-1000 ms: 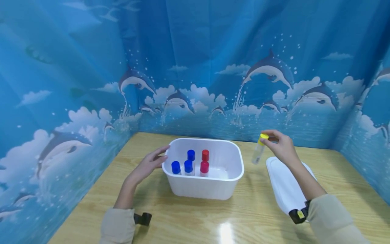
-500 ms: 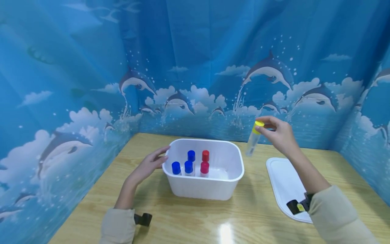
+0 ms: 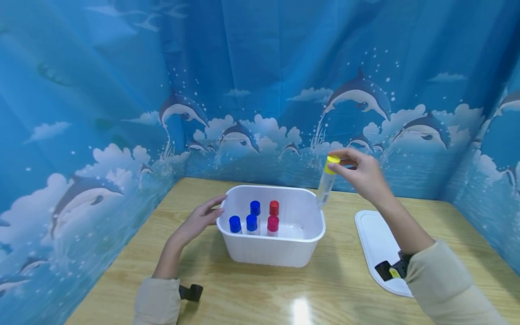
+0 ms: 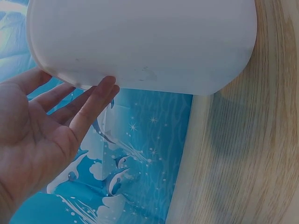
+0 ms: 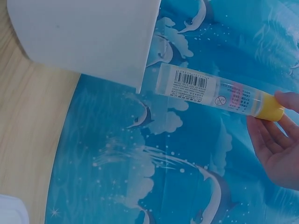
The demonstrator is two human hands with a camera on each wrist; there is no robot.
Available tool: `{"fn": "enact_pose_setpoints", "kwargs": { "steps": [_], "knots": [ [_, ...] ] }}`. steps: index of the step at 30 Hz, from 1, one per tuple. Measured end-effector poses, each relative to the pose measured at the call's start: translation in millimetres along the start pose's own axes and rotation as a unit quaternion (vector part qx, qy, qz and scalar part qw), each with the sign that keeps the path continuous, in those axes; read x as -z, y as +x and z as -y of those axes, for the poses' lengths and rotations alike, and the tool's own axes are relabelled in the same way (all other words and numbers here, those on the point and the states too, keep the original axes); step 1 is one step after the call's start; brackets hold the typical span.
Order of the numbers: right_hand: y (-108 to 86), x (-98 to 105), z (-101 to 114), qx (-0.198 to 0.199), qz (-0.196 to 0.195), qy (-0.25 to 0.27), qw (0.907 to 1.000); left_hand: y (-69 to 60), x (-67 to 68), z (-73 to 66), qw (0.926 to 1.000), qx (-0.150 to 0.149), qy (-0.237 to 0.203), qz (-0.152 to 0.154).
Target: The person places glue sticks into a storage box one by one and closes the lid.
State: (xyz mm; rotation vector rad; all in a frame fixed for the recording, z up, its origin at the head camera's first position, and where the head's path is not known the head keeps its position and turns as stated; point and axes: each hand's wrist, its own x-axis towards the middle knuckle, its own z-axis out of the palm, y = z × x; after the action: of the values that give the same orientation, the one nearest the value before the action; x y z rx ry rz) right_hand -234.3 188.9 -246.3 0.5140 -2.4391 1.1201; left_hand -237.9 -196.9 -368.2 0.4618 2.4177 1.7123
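1. The right hand (image 3: 361, 174) is pinching the yellow cap (image 3: 333, 164) of a clear tube (image 3: 326, 186) between its thumb and fingers.
2. The tube is hanging in the air on a slant, with its cap up. Its bottom end is pointing down toward the right back corner of the white bin (image 3: 268, 252). In the right wrist view, a small gap is showing between the tube and the bin.
3. A label (image 5: 189, 83) with black bars is sitting near the tube's bottom end.
4. The left hand (image 3: 201, 214) is resting its loose fingers on the bin's left side. They aren't squeezing tight.
5. Inside the bin, three blue-capped tubes (image 3: 252, 222) are standing on the left, and two red-capped tubes (image 3: 273, 223) are standing just beside them.
6. A flat white piece (image 3: 379, 243) is lying on the wooden table (image 3: 243, 298), right of the bin.
7. A blue dolphin curtain (image 3: 280, 113) is hanging behind.
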Motion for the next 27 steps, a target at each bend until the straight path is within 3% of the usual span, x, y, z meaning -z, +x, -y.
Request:
{"fn": "enact_pose_setpoints", "kwargs": {
  "steps": [9, 11, 15, 19, 27],
  "knots": [
    [2.4, -12, 6, 0.016, 0.01, 0.016, 0.9997, -0.5, -0.7, -1.5, 1.0, -0.003, 0.008, -0.004],
    [3.2, -15, 7, 0.019, 0.015, 0.021, 0.9995, -3.8, -1.6, -8.8, 1.0, -0.001, 0.008, -0.002],
    [3.4, -23, 7, 0.02, 0.025, 0.027, 0.9991, -4.5, -1.7, -9.9, 1.0, 0.003, 0.007, -0.003],
    [2.7, -29, 7, 0.017, 0.036, 0.033, 0.9987, -1.2, -0.2, -0.7, 1.0, -0.004, 0.006, -0.005],
    [-1.4, -44, 2, 0.001, 0.054, 0.037, 0.9979, -0.9, 0.2, -1.2, 1.0, -0.006, 0.002, -0.005]
  ]
}}
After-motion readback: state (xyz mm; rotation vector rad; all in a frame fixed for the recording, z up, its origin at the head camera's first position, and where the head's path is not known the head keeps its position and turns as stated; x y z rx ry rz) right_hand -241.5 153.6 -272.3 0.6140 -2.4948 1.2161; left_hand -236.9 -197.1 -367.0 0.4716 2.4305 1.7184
